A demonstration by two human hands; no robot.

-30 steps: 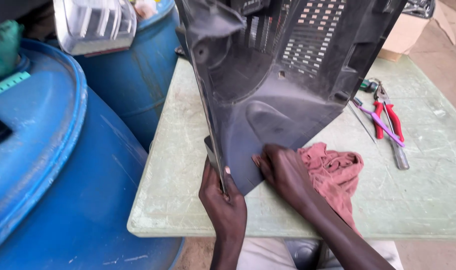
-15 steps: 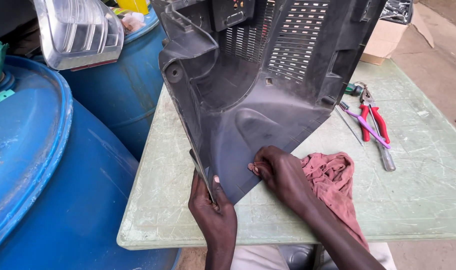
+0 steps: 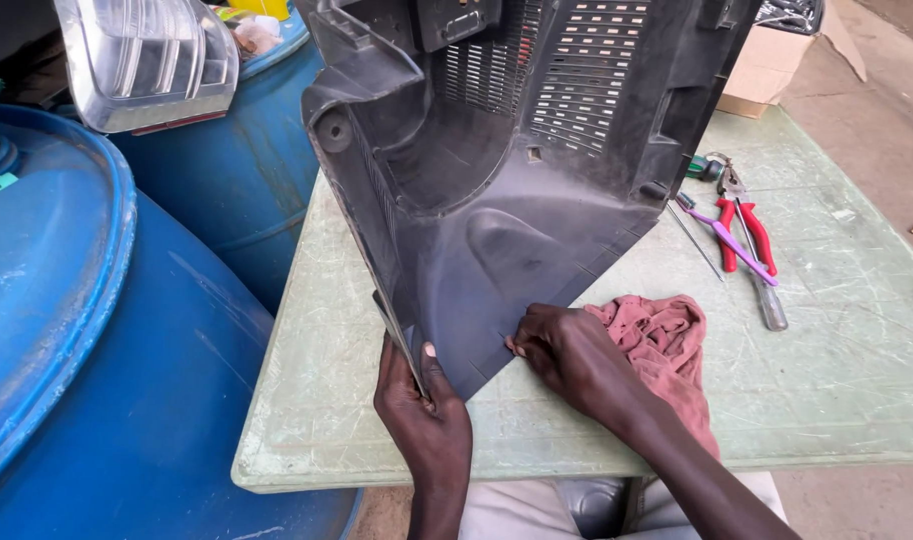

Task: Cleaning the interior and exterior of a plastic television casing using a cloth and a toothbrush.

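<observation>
Gripping, left hand: closed on the lower left edge of the dark plastic shell.
Shell: stood tilted on the green table.
Right hand: fingers curled, pressed on the shell's lower edge.
Red rag: right of shell, under the wrist.
Pliers: right of shell.

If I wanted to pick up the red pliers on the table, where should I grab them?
Probably by the two red handles of the pliers, coming from above. They lie flat on the green table with the handles pointing toward the near edge, so your fingers can close around both. A purple-handled tool lies across them, so lift gently or move it first.
</observation>
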